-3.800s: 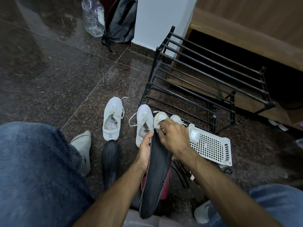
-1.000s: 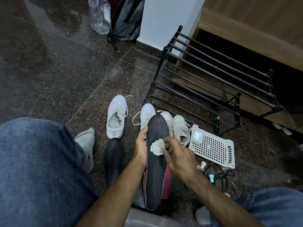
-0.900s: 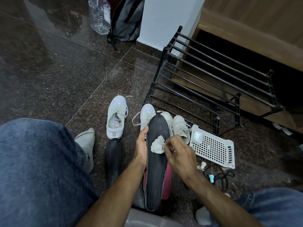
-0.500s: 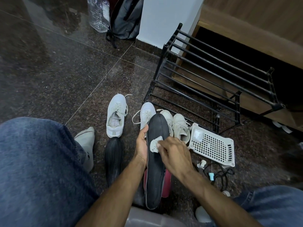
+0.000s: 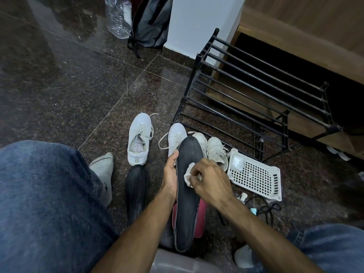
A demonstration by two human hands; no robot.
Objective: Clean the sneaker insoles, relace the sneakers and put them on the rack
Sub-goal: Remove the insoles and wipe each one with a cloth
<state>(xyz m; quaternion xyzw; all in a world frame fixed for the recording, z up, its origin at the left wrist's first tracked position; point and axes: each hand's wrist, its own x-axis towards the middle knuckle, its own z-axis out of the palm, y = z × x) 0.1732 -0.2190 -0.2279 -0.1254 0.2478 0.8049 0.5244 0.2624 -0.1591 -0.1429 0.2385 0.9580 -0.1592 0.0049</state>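
Note:
My left hand [image 5: 171, 174] grips the left edge of a long black insole [image 5: 187, 209] held lengthwise in front of me. My right hand [image 5: 209, 181] presses a small white wipe [image 5: 188, 175] against the insole's upper half. A second black insole [image 5: 136, 192] lies on the floor to the left. One white sneaker [image 5: 138, 139] stands on the floor beyond it, another white sneaker [image 5: 175, 137] is partly hidden behind the held insole, and a beige pair [image 5: 215, 149] sits to its right. The black metal rack [image 5: 254, 99] stands beyond the sneakers.
A white perforated plastic tray [image 5: 256, 175] lies right of the sneakers, with black laces [image 5: 267, 210] and small items beside it. Something red [image 5: 201, 217] shows under the held insole. A backpack [image 5: 151, 22] and a water bottle [image 5: 119, 16] lean at the far wall. My jeans-clad knees frame both sides.
My right hand slid the white wipe from the insole's toe down to its upper middle and rubbed there. The left hand kept its hold.

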